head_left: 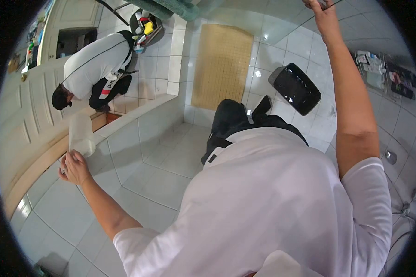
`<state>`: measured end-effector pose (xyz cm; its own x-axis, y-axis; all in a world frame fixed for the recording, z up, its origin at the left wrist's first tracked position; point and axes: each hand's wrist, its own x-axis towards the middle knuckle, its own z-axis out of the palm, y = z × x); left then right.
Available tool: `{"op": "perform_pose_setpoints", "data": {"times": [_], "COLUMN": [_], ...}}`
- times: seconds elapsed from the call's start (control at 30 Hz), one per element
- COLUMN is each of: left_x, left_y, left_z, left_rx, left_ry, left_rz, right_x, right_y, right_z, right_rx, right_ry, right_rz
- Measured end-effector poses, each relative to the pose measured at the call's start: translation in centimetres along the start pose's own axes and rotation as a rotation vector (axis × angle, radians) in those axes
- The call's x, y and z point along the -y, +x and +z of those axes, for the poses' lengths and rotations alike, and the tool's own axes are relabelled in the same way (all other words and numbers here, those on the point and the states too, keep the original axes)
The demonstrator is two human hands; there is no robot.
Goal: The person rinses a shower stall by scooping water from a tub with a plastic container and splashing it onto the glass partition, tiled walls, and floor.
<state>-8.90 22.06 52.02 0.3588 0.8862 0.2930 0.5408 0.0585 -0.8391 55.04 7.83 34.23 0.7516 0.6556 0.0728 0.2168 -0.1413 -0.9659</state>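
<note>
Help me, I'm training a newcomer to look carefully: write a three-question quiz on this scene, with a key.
1. True or false: the black tub is on the floor tiles beside the tan mat.
2. What colour is the towel at the top? A) red B) green C) black
3. Fill in: the wearer's left hand and right hand are spread ____.

Key: 1 true; 2 B; 3 apart.
</note>
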Motion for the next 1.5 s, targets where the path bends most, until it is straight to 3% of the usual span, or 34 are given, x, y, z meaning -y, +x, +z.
{"op": "perform_pose_setpoints", "data": {"times": [0.2,0.27,0.33,0.4,0.47,0.5,0.53,0.6,0.63,0.67,0.7,0.73,0.83,0.9,1.07,1.13,1.17,1.2,1.23,1.27,1.3,1.37,1.4,1.47,1.5], "left_x": [0.2,0.2,-0.7,-3.3,-9.5,-12.6,-16.2,-23.1,-26.3,-29.7,-32.0,-33.9,-37.5,-39.0,-42.5,-43.9,-44.9,-46.3,-47.7,-49.2,-50.2,-51.7,-52.3,-53.3,-53.9], "left_y": [-0.1,-0.3,-0.2,0.5,0.9,1.1,1.3,2.6,2.9,3.1,3.5,3.8,4.5,5.6,5.1,3.5,2.7,1.9,1.1,0.2,-0.4,-1.8,-2.6,-4.3,-5.0], "left_z": [0.2,0.3,0.8,2.3,1.3,0.8,0.7,-1.2,-3.0,-3.4,-5.0,-6.5,-9.5,-9.9,-12.9,-13.9,-14.2,-13.6,-13.0,-12.3,-12.9,-13.3,-13.7,-14.8,-15.2], "left_rx": [-0.037,-0.050,-0.123,-0.222,-0.198,0.069,-0.008,0.238,0.227,0.324,0.289,0.248,0.033,-0.023,-0.084,0.246,0.490,0.474,0.615,0.766,0.765,1.166,1.170,1.609,1.604], "left_ry": [-0.050,-0.090,-0.287,-0.747,-0.972,-1.193,-1.313,-1.473,-1.443,-1.491,-1.469,-1.438,-1.395,-1.368,-1.293,-1.382,-1.404,-1.398,-1.523,-1.637,-1.628,-1.696,-1.681,-1.917,-1.898], "left_rz": [-0.020,-0.026,-0.061,0.082,0.118,0.101,0.219,0.437,0.548,0.684,0.867,1.044,1.284,1.382,1.468,1.268,1.185,1.207,1.146,1.074,1.097,1.001,1.002,0.792,0.773], "right_x": [0.3,1.0,-0.4,-2.3,-5.4,-7.4,-7.6,-7.3,-7.9,-7.9,-4.8,-3.0,-3.2,-5.3,-5.6,-8.4,-9.5,-10.1,-10.6,-11.1,-11.5,-13.2,-14.4,-16.7,-18.0], "right_y": [-0.5,-1.5,-2.3,-4.3,-7.3,-9.2,-11.6,-16.1,-18.2,-19.8,-19.9,-20.1,-19.8,-20.4,-21.4,-21.8,-22.0,-22.3,-22.7,-23.1,-23.2,-23.8,-24.1,-25.0,-25.4], "right_z": [0.6,0.5,0.1,-0.4,-0.5,-0.2,0.7,3.9,5.7,7.8,9.6,11.2,14.2,14.5,13.3,13.9,13.7,13.7,13.8,13.7,13.2,12.5,12.2,12.5,12.5], "right_rx": [-0.041,-0.125,-0.194,-0.312,-0.355,-0.342,-0.175,0.124,0.203,0.265,0.381,0.426,0.407,0.578,0.358,0.069,0.048,-0.031,-0.109,-0.129,-0.086,-0.069,-0.070,-0.301,-0.384], "right_ry": [0.069,-0.188,-0.240,-0.302,-0.344,-0.376,-0.365,-0.396,-0.340,-0.189,-0.117,-0.084,-0.024,-0.059,-0.157,-0.264,-0.271,-0.267,-0.256,-0.250,-0.182,-0.031,-0.021,-0.108,-0.075], "right_rz": [-0.021,-0.051,-0.087,-0.067,0.008,0.040,0.168,0.434,0.220,0.176,0.350,0.370,0.318,0.369,0.374,0.101,0.097,0.218,0.348,0.365,0.449,0.560,0.569,0.499,0.366]}}
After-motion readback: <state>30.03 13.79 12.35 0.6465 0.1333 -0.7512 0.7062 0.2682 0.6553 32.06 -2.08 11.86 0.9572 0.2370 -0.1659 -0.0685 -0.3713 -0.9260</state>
